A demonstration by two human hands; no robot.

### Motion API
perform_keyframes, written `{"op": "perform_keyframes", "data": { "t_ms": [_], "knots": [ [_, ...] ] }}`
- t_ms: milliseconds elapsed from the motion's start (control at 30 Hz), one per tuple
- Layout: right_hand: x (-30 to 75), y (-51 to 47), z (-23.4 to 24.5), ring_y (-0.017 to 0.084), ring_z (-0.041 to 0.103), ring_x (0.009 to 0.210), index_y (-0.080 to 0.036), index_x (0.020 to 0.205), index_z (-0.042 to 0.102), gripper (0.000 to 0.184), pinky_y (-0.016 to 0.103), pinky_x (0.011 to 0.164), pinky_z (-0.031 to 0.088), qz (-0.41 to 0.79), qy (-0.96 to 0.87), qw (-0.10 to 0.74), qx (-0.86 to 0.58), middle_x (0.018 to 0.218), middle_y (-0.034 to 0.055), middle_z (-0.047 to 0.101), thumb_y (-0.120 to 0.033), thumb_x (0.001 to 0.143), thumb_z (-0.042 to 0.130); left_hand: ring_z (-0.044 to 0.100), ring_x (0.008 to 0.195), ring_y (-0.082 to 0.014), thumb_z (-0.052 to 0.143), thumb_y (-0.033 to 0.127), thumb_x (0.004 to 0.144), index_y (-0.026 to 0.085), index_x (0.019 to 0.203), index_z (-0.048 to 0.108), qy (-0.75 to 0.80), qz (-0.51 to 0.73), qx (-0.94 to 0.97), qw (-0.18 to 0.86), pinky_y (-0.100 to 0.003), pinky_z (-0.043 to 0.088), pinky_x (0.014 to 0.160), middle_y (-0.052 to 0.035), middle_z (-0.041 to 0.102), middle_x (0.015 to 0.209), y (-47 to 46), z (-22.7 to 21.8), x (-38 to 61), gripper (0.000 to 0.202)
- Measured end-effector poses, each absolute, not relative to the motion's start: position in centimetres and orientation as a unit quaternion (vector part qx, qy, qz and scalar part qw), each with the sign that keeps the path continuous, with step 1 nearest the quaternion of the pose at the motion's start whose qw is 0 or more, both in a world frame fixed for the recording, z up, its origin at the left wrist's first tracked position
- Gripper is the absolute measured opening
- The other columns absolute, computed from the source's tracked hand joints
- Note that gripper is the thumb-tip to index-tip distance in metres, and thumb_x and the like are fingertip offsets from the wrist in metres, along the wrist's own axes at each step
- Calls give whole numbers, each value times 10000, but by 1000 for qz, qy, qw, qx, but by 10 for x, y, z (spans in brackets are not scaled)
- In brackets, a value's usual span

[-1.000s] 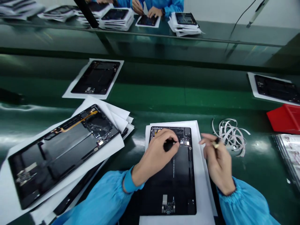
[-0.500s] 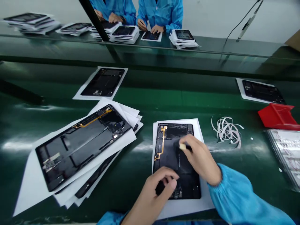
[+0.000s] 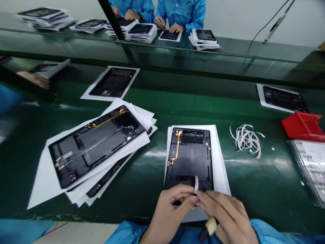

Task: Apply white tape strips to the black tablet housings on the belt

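Observation:
An opened black tablet housing (image 3: 193, 157) with an orange flex cable (image 3: 177, 145) lies on white paper before me. Over its near end, my left hand (image 3: 170, 210) and my right hand (image 3: 225, 213) meet, both closed in a pinch. A short white strip (image 3: 196, 183) with a reddish mark stands up between their fingertips; its lower end is hidden. Tucked under my right hand's curled fingers is a small beige piece with a black part (image 3: 210, 226), its kind unclear.
Tablet housings (image 3: 99, 144) layered with paper are stacked at left. Curled white strips (image 3: 245, 139), a red bin (image 3: 302, 125) and clear trays (image 3: 309, 162) lie right. Single housings (image 3: 113, 81) lie farther back. A co-worker's hand (image 3: 34, 79) shows at left; two people sit across.
My right hand has come down from the housing's middle to my left hand, and a white strip now shows between them. A co-worker's hand with papered housing has appeared at left.

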State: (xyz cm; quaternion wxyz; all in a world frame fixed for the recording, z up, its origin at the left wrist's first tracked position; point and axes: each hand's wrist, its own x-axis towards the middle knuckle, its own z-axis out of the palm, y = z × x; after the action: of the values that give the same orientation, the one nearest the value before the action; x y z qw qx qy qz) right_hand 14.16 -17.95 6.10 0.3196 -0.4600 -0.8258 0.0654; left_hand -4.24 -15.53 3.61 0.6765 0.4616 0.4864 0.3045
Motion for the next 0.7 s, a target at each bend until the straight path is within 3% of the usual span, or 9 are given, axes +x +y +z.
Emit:
{"op": "perform_keyframes", "data": {
  "t_ms": [100,167,267,400,533,700],
  "knots": [
    [151,-178,61,144,727,887,-148,1252,598,413,210,744,573,97,-846,248,-463,1066,72,741,-102,1006,269,651,571,-107,666,186,869,188,811,763,474,352,572,569,-144,504,572,5,707,645,-153,33,-39,113],
    [156,-178,62,147,720,919,-132,1274,576,424,213,768,571,98,-852,229,-461,1100,82,730,-103,1009,247,650,598,-107,635,148,891,200,881,764,442,374,639,506,-148,511,591,2,713,696,-151,34,-36,140],
    [157,-179,63,167,723,873,-100,1265,569,413,243,759,575,67,-857,208,-467,1093,105,728,-115,1013,243,647,661,-121,561,107,935,182,992,724,386,395,714,431,-176,532,646,-23,710,768,-146,37,-32,188],
    [148,-176,61,190,717,758,-76,1145,604,393,273,686,571,4,-844,232,-484,968,130,740,-92,1000,239,636,681,-130,480,72,964,155,998,659,355,407,762,357,-193,540,664,-44,701,792,-143,42,-27,200],
    [142,-171,54,165,686,658,-147,1064,587,346,258,611,553,73,-796,284,-529,860,82,708,-118,1010,246,649,667,-136,488,127,984,176,990,648,371,374,778,343,-199,546,660,-35,719,799,-149,37,-39,167],
    [151,-157,36,160,667,726,-204,1092,551,266,252,657,532,187,-730,312,-578,907,57,661,-98,968,340,702,690,-139,578,229,957,243,1029,669,442,299,745,400,-157,557,657,-13,739,820,-178,29,-96,117]
  ]
}}
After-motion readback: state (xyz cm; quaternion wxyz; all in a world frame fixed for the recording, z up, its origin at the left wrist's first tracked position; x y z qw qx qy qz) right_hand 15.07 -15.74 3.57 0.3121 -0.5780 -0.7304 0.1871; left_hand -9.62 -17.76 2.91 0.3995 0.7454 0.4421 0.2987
